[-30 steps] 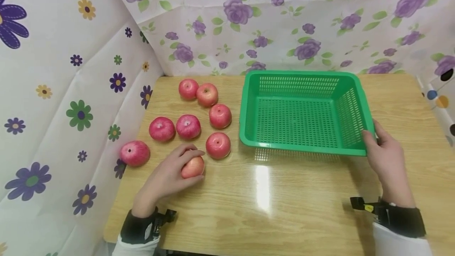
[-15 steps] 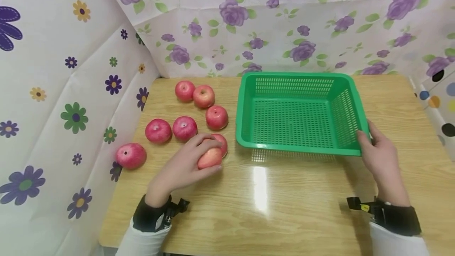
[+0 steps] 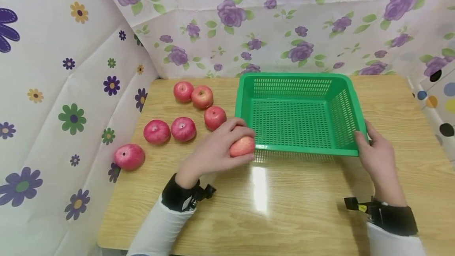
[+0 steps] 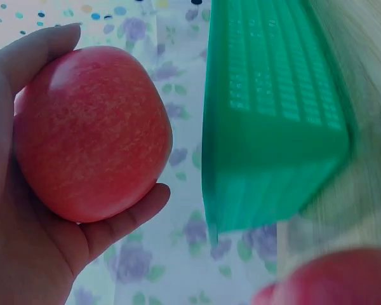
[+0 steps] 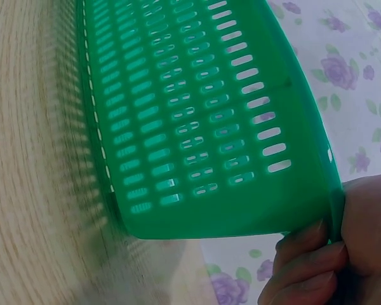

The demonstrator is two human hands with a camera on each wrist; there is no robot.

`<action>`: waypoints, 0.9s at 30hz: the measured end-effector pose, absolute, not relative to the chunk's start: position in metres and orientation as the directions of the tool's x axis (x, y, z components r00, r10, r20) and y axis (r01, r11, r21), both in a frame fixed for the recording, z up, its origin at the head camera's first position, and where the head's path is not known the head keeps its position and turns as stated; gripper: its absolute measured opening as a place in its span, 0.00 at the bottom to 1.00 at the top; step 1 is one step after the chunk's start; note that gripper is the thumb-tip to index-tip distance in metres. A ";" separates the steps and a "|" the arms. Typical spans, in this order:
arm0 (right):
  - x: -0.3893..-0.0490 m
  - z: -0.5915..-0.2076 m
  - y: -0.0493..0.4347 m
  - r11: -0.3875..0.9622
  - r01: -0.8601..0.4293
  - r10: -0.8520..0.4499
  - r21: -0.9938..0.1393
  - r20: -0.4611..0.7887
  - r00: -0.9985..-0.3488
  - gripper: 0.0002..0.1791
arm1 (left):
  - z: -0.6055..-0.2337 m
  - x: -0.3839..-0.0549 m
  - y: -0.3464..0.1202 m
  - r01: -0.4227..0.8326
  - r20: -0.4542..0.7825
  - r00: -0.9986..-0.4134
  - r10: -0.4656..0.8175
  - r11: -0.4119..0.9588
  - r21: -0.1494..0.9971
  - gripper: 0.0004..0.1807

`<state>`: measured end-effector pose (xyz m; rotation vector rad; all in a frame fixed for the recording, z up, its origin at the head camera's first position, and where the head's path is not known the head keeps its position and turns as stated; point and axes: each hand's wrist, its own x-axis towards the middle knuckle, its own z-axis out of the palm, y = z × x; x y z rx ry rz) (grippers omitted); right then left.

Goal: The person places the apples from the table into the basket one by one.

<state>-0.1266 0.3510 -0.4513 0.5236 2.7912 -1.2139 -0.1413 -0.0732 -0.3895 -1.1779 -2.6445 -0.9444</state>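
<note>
As left hand (image 3: 217, 147) grips speckled apple (image 4: 92, 133), slotted plastic basket (image 3: 289, 123)

Bright, fairly even light fills the head view; a white glare streak lies on the bench (image 3: 302, 204), on the near side of the green plastic basket (image 3: 305, 150), and soft shadow falls just left of the right hand (image 3: 378, 155). In the left wrist view, the held apple (image 4: 92, 136) is fairly sharp with a pale highlight; another apple (image 4: 346, 279) is blurred. The right wrist view looks dimmer.
</note>
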 end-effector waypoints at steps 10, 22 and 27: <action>-0.127 -0.452 0.351 0.623 0.310 0.267 -0.718 -0.177 -0.947 0.37 | -0.369 -0.166 -0.017 0.662 0.193 -0.705 0.683 0.535 0.524 0.21; -0.127 -0.449 0.354 0.647 0.283 0.238 -0.708 -0.166 -0.957 0.37 | -0.354 -0.198 0.066 0.724 0.023 -0.625 0.780 0.569 0.390 0.18; -0.127 -0.450 0.354 0.656 0.276 0.234 -0.703 -0.159 -0.959 0.36 | -0.355 -0.211 0.097 0.728 -0.093 -0.599 0.796 0.589 0.351 0.24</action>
